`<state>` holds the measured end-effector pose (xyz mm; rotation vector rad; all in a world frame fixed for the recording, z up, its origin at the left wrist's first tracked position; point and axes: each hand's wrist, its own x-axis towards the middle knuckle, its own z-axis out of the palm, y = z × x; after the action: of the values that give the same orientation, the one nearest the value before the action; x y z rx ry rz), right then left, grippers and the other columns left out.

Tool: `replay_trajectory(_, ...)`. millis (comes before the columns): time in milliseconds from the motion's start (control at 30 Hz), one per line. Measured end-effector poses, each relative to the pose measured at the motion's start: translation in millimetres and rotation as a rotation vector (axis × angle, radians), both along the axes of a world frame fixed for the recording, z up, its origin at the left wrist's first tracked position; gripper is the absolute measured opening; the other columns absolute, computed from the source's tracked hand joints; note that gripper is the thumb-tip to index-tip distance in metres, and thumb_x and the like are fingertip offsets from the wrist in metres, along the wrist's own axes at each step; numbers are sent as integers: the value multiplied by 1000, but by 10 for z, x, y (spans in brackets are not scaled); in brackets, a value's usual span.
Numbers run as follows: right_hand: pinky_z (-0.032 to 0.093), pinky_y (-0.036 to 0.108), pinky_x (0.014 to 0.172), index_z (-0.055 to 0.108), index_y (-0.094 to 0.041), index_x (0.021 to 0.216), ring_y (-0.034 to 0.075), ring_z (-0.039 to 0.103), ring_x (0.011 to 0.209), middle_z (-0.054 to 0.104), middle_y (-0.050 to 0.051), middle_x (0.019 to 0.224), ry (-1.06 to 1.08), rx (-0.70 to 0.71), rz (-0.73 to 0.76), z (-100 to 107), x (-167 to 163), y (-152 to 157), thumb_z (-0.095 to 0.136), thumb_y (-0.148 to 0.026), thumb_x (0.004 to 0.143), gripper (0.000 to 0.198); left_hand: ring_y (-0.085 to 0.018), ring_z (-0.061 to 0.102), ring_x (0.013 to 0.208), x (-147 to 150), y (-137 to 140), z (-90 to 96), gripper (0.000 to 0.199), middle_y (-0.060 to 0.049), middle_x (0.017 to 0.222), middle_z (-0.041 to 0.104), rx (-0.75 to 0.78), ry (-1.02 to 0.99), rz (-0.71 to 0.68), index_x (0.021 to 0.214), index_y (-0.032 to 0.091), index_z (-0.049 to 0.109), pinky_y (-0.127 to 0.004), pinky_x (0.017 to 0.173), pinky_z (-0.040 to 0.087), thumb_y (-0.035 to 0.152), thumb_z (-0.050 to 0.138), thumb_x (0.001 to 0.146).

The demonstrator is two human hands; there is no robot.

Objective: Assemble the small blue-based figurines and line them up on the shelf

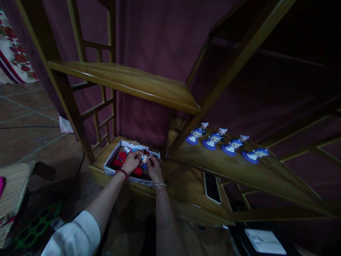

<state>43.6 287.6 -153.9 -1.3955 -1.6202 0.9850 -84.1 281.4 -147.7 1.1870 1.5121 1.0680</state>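
Note:
A shallow cardboard box (109, 170) sits on the lower wooden shelf, filled with small figurines and red and blue round pieces. Over it, my left hand (131, 161), with a red bead bracelet at the wrist, pinches a small pale figurine (145, 159) from the left. From the other side, my right hand (154, 168), wearing a silvery bracelet, has its fingers closed on the same figurine. Its details are too small and dim to make out. Left of my hands, a white figurine (127, 149) lies in the box beside a red round piece (122, 155).
Several blue-haired figurines (212, 141) on purple bases line the shelf (194, 154) at right, with smaller ones behind. A phone-like device (212, 187) lies below. An upper shelf board (128, 80) juts out above the box. A green perforated object (37, 225) is at lower left.

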Motion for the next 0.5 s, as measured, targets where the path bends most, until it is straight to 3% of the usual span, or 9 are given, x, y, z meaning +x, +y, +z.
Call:
replay_trajectory(167,50,27,70,60,-22,96,16,60,81,65,3,89,-28,-42,-61,-22,-15,-8,46,-38,79,28,-12,59,62,-90,88,-119,22,-1,71,64,35,162,-4,88,15,61,-21,60,47,21,41,80)
replay_trajectory(300,52,25,59,57,-20,101,15,62,72,63,5,91,52,-123,-85,-36,-41,-25,43,-39,80,32,-14,60,73,-120,103,-111,23,-1,75,66,-20,370,-25,88,18,64,-22,67,46,20,44,79)
replay_trajectory(500,48,29,79,58,-21,102,17,59,87,63,5,96,-94,-26,-110,-63,-14,-11,44,-37,80,31,-16,59,88,-43,50,10,25,-5,89,66,-20,571,-122,93,17,63,-23,77,43,15,44,78)
